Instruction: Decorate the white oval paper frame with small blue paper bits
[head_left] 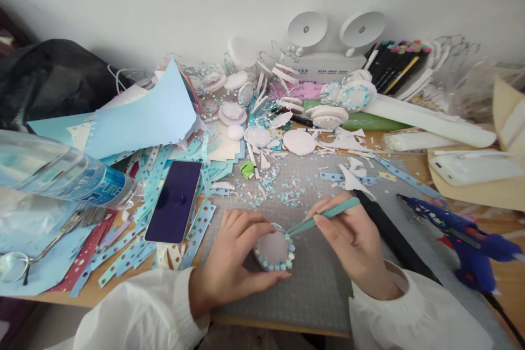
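Observation:
My left hand [241,260] is curled round the left side of a white disc [274,250], thumb at its near edge and fingers at its far edge. Small blue and white flowers line the rim of this disc, which rests on a grey cutting mat [315,295]. Teal tweezers [330,213] are pinched in my right hand [348,240]. Their tips meet the disc's upper right rim; whether a flower sits between them is too small to tell. Loose paper flowers [266,188] lie scattered on the mat just beyond.
A phone [174,202] and punched paper strips [118,262] lie left, beside a water bottle [61,169]. To the right are a blue glue gun [463,235] and a black bar [394,235]. Decorated white discs [299,142], markers [397,65] and a two-headed lamp [328,60] crowd the back.

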`<action>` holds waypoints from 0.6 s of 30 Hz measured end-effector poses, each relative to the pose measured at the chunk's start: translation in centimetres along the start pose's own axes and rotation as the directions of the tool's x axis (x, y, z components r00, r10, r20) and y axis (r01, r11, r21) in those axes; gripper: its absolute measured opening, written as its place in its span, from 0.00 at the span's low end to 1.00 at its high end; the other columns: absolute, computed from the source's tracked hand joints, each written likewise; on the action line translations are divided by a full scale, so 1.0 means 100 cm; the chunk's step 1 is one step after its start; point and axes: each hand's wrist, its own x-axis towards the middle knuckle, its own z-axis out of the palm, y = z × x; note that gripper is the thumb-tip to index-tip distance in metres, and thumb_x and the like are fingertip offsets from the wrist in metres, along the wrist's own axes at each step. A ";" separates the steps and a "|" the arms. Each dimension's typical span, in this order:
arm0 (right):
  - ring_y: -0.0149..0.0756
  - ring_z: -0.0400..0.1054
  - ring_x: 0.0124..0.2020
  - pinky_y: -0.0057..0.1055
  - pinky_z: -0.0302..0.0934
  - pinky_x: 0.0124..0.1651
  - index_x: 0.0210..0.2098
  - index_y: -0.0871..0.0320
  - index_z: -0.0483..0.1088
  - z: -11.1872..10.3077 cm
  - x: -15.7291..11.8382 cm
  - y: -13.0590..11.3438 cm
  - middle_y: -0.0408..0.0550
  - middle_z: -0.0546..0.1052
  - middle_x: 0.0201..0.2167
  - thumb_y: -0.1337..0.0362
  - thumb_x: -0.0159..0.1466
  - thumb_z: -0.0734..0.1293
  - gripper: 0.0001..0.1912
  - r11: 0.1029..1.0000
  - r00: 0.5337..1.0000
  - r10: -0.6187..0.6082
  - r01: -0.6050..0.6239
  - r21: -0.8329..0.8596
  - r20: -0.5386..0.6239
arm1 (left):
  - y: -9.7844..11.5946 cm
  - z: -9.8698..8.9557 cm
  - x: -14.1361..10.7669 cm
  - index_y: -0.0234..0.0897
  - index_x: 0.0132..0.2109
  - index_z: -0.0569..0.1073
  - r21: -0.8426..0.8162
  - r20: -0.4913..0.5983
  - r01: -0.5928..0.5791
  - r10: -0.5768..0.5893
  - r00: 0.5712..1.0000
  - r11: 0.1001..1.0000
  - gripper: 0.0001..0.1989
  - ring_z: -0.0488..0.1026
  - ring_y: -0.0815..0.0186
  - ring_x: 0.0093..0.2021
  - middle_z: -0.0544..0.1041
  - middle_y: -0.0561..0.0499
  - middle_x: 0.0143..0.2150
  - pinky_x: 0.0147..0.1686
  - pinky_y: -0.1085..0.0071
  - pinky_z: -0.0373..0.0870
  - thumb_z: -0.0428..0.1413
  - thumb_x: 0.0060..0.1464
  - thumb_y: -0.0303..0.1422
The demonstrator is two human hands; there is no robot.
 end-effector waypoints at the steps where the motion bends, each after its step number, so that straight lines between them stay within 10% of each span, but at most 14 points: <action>1: 0.31 0.68 0.35 0.26 0.65 0.38 0.36 0.55 0.67 0.000 0.000 0.001 0.44 0.69 0.32 0.68 0.67 0.63 0.03 1.000 1.000 0.010 -0.010 -0.001 0.000 | 0.000 0.000 0.000 0.38 0.49 0.69 0.001 0.001 -0.002 0.002 1.000 1.000 0.25 0.69 0.57 0.45 0.74 0.45 0.47 0.45 0.62 0.64 0.65 0.47 0.43; 12: 0.32 0.66 0.31 0.29 0.63 0.33 0.32 0.54 0.71 -0.008 0.007 0.011 0.44 0.72 0.31 0.60 0.58 0.72 0.07 0.927 0.924 0.265 -0.166 0.337 -0.274 | 0.003 -0.015 -0.007 0.38 0.58 0.63 0.116 0.039 0.026 -0.031 0.999 0.993 0.42 0.67 0.50 0.53 0.71 0.40 0.55 0.53 0.56 0.63 0.61 0.43 0.57; 15: 0.31 0.67 0.33 0.27 0.64 0.35 0.31 0.54 0.72 -0.009 0.008 0.009 0.44 0.72 0.31 0.61 0.56 0.73 0.07 0.897 0.886 0.319 -0.168 0.409 -0.335 | -0.009 -0.038 -0.012 0.37 0.61 0.60 0.315 -0.136 0.161 -0.123 0.983 0.935 0.32 0.65 0.50 0.56 0.69 0.39 0.56 0.54 0.55 0.62 0.56 0.55 0.49; 18: 0.31 0.67 0.35 0.27 0.64 0.36 0.30 0.54 0.72 -0.008 0.008 0.007 0.43 0.73 0.31 0.60 0.56 0.74 0.07 0.889 0.878 0.325 -0.157 0.429 -0.351 | -0.032 -0.057 -0.013 0.30 0.60 0.61 0.542 -0.409 0.451 -0.247 0.879 0.709 0.28 0.66 0.48 0.54 0.69 0.36 0.53 0.55 0.54 0.62 0.54 0.57 0.42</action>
